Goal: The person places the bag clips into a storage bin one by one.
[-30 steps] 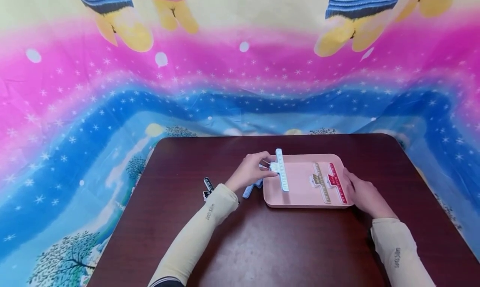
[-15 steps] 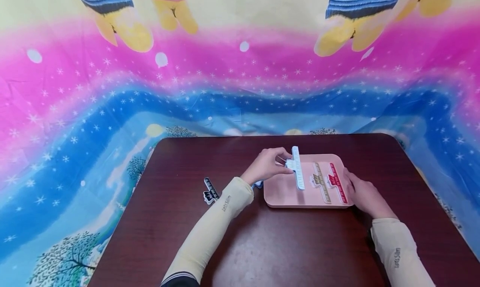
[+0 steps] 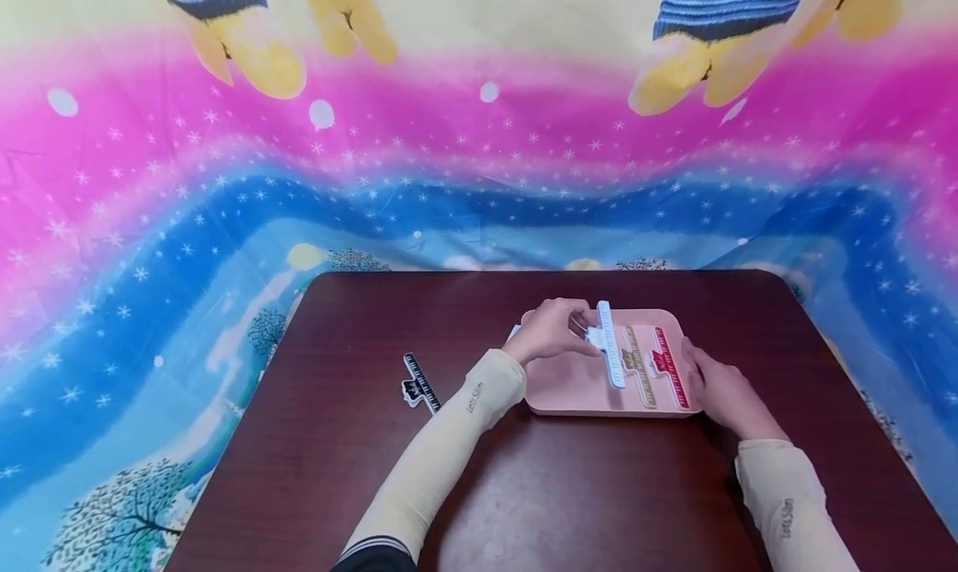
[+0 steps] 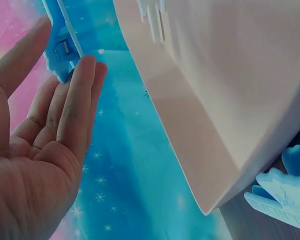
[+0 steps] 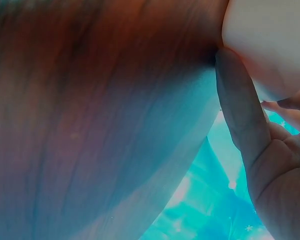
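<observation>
My left hand (image 3: 552, 329) pinches a light blue piano-keyboard clip (image 3: 612, 352) between thumb and fingers by its handle end. It hangs over the pink tray (image 3: 561, 389), just left of a gold keyboard clip (image 3: 644, 381). To the right of that lies a red keyboard clip (image 3: 672, 372), also in the tray. In the left wrist view the held clip (image 4: 65, 45) looks blue, with its spring showing. My right hand (image 3: 733, 393) rests on the tray's right side; in the right wrist view its thumb (image 5: 237, 100) lies straight against the outer wall.
A black keyboard clip (image 3: 419, 381) lies on the dark wooden table (image 3: 337, 439), partly behind my left sleeve. Beside the tray's left edge are blue clips (image 4: 285, 195), mostly hidden by my left wrist in the head view. A printed cloth (image 3: 479, 140) hangs behind the table.
My left hand has carried the light blue clip rightward over the tray, from its left side to beside the gold clip. The right hand has stayed at the tray's edge.
</observation>
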### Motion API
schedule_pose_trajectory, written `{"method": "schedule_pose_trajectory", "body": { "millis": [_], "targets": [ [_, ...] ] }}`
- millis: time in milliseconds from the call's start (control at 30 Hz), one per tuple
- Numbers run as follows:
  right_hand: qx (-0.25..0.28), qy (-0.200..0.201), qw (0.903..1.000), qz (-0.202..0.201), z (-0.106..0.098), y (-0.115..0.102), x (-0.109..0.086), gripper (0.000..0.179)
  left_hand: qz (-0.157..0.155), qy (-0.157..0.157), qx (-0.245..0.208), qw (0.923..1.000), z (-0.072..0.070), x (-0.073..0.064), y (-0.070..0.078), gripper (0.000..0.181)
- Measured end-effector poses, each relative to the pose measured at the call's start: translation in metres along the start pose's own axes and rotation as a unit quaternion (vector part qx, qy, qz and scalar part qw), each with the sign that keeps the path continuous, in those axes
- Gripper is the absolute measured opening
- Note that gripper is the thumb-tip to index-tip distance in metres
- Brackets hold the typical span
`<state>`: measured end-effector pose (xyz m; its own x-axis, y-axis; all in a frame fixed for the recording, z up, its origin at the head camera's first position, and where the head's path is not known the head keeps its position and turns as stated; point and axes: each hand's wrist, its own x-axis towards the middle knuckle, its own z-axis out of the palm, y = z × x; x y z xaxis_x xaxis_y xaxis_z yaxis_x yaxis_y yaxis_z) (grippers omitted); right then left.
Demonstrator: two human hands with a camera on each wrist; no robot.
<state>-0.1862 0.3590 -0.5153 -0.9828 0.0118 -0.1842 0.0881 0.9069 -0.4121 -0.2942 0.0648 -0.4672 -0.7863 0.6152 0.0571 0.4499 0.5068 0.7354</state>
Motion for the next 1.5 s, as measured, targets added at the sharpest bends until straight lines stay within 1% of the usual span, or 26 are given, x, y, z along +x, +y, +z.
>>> {"method": "schedule_pose_trajectory", "body": {
  "millis": [167,200,400,633,767,900,1000,1133,1267,1367,1500],
  "targets": [
    [-0.001,0.002,1.0000,0.000,0.000,0.000,0.000,0.068,0.016,-0.020,-0.053,0.9983,0.004,0.006,0.000,0.039],
    [-0.001,0.005,1.0000,-0.002,-0.001,0.000,0.000,0.067,0.016,-0.023,-0.056,0.9980,0.005,0.007,0.000,0.039],
    [-0.011,0.021,0.9996,-0.017,0.000,-0.001,-0.001,0.063,0.001,-0.035,-0.050,0.9981,0.010,0.012,0.000,0.039],
    [-0.008,0.018,0.9997,-0.013,0.002,0.000,0.001,0.063,-0.014,-0.074,-0.039,0.9964,0.014,0.015,-0.002,0.039],
    [-0.003,0.012,0.9999,-0.007,0.002,0.000,0.001,0.064,-0.015,-0.089,-0.006,0.9959,0.014,0.017,-0.003,0.040],
    [-0.003,0.010,0.9999,-0.001,0.000,-0.001,0.001,0.064,-0.016,-0.098,0.048,0.9939,0.015,0.019,-0.003,0.043],
    [-0.006,0.013,0.9999,-0.003,0.001,-0.001,0.001,0.063,-0.025,-0.111,0.082,0.9901,0.016,0.019,-0.001,0.044],
    [-0.009,0.019,0.9998,-0.008,0.000,-0.001,0.001,0.063,-0.030,-0.133,0.113,0.9842,0.018,0.020,0.000,0.043],
    [-0.005,0.017,0.9998,-0.006,0.000,-0.001,0.001,0.063,-0.028,-0.134,0.137,0.9810,0.019,0.022,0.000,0.043],
    [-0.004,0.015,0.9999,-0.004,0.001,-0.001,0.001,0.064,-0.027,-0.132,0.140,0.9809,0.019,0.022,0.000,0.043],
    [-0.002,0.015,0.9999,-0.002,0.001,0.000,0.001,0.064,-0.017,-0.137,0.140,0.9805,0.016,0.019,0.001,0.044]
  ]
}}
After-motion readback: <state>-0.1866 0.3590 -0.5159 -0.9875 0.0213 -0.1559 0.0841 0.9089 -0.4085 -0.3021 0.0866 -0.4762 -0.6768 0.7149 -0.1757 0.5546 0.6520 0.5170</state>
